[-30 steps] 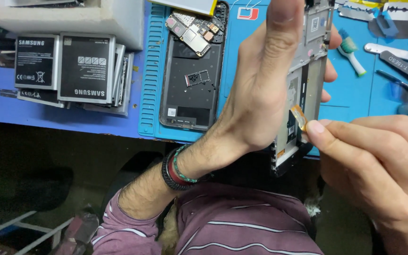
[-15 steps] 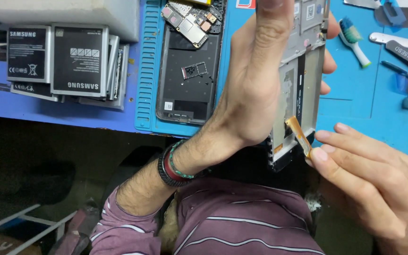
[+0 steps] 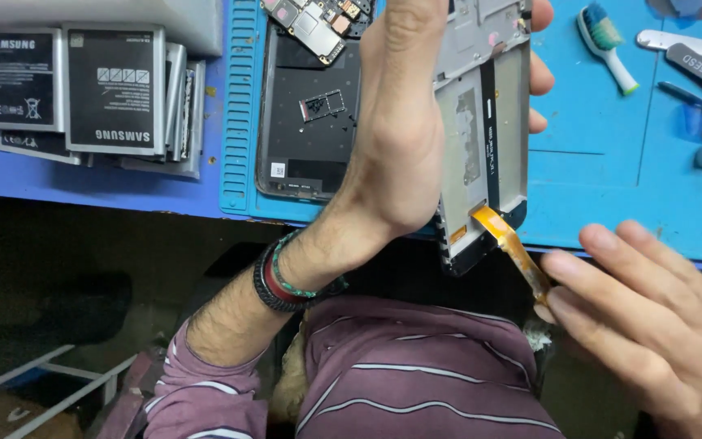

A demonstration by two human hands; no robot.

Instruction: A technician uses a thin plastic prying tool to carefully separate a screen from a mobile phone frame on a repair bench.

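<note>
The left hand grips a grey phone frame upright, while the right hand's fingers pinch its orange flex ribbon, pulled out slantwise from the frame's lower end.

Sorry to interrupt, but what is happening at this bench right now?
A person is working on a taken-apart phone. The left hand holds a phone frame upright above the blue mat, while the right hand pinches the orange flex cable that hangs out of the frame's lower end. Another opened phone lies on the mat, with a stack of batteries to its left and a toothbrush to the right.
</note>
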